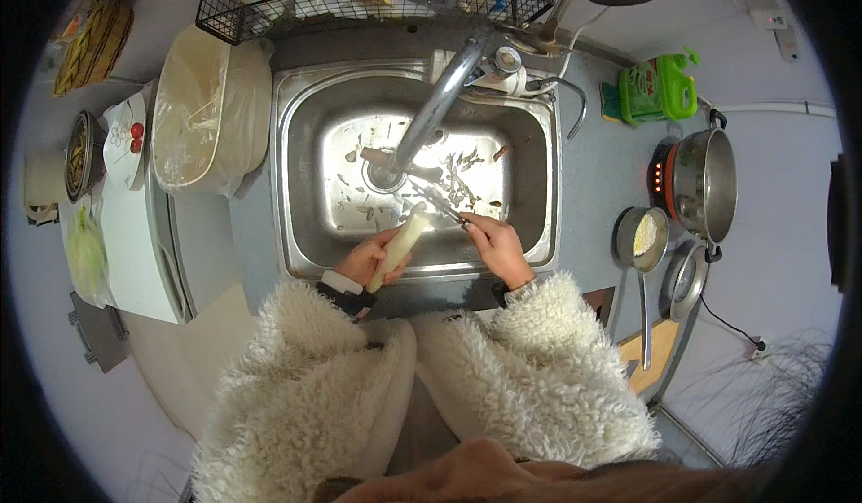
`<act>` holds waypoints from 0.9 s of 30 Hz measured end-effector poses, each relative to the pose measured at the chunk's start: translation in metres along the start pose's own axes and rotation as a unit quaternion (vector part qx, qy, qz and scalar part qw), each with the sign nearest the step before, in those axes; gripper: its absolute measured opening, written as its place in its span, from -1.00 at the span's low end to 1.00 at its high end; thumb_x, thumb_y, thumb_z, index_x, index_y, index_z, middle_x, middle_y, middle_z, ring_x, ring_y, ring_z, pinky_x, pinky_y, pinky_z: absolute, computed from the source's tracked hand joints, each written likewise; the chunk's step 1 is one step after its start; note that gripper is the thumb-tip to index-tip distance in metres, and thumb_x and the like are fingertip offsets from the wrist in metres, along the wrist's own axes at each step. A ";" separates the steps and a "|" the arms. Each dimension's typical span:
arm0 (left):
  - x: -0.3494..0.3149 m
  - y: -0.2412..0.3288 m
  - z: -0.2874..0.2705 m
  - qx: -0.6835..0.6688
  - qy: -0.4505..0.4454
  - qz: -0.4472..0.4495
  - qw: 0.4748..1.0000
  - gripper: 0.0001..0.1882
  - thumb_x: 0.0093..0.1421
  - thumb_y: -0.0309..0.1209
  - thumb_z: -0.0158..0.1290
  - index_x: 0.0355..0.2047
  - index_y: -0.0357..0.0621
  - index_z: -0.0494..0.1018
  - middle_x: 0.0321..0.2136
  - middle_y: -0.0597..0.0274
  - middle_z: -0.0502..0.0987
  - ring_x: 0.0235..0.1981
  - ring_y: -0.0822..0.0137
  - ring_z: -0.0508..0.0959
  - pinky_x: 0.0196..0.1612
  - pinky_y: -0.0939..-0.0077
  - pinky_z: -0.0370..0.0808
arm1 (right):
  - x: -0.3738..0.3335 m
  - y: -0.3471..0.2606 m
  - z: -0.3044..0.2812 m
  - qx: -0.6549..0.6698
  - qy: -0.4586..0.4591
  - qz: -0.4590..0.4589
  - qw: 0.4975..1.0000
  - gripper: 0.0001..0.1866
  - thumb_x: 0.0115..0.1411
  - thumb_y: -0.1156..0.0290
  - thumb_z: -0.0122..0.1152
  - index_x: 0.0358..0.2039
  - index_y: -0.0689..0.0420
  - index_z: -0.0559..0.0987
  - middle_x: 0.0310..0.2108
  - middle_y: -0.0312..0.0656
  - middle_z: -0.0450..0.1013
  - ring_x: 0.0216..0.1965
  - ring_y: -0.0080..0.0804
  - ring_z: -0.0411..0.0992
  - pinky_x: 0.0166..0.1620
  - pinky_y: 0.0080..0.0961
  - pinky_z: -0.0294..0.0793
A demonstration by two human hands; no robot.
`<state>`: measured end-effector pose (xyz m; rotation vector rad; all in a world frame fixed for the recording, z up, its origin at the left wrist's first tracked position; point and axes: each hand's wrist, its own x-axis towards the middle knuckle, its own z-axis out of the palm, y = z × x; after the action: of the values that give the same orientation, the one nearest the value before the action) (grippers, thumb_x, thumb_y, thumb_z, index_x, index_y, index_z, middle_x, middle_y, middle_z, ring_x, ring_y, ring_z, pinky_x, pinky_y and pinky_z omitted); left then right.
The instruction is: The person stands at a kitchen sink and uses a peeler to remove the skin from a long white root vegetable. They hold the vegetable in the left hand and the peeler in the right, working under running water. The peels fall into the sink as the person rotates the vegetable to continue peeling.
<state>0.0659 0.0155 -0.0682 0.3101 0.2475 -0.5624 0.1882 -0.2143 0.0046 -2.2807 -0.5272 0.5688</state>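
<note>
Over the near part of the steel sink (285,180), my left hand (362,259) is closed around a long, pale peeled vegetable (404,241) that tilts up and away from me. Its exact kind I cannot tell. To its right, my right hand (499,248) grips a slim metal peeler (440,203), whose head points toward the tap end and lies close to the vegetable's upper tip. Whether the two touch is unclear. Dark and pale peel scraps (462,171) lie scattered over the sink bottom, around the drain (384,176).
The tap (440,99) reaches over the sink's middle. Behind stands a wire basket (377,2) of produce. At right are a green jug (657,90), a steel pot (718,184) beside a glowing red display, and a small pan (660,234). A plastic-lined bin (193,108) stands left.
</note>
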 end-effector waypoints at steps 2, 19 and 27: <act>0.003 -0.001 0.001 0.013 -0.006 -0.002 1.000 -0.37 -0.07 -0.38 -0.08 0.11 -0.13 0.21 -0.48 0.13 0.40 -0.68 0.38 0.35 -0.63 0.52 0.32 | -0.009 0.001 -0.001 0.021 -0.030 -0.049 0.998 -0.73 0.23 0.34 0.05 -0.08 0.06 0.56 -0.33 -0.02 0.52 -0.33 -0.05 0.50 -0.24 -0.30 0.49; 0.030 -0.009 0.018 -0.007 0.073 0.018 0.997 -0.41 -0.01 -0.42 -0.19 0.11 -0.08 0.25 -0.50 0.19 0.37 -0.63 0.38 0.35 -0.57 0.53 0.32 | -0.014 0.021 -0.012 0.041 0.002 0.045 0.998 -0.74 0.23 0.34 0.04 -0.12 0.10 0.57 -0.33 0.04 0.52 -0.37 -0.01 0.50 -0.29 -0.26 0.48; 0.077 0.037 -0.043 -0.032 0.230 0.083 0.969 -0.70 0.17 -0.27 -0.18 -0.17 -0.18 0.33 -0.44 0.27 0.41 -0.43 0.38 0.43 -0.37 0.48 0.43 | -0.006 0.041 0.001 0.029 0.026 0.118 0.992 -0.72 0.24 0.30 0.03 -0.10 0.08 0.57 -0.25 0.03 0.51 -0.25 0.00 0.50 -0.21 -0.26 0.47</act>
<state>0.1432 0.0237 -0.1235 0.3926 0.6803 -0.3088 0.1911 -0.2436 -0.0239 -2.3099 -0.2145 0.6295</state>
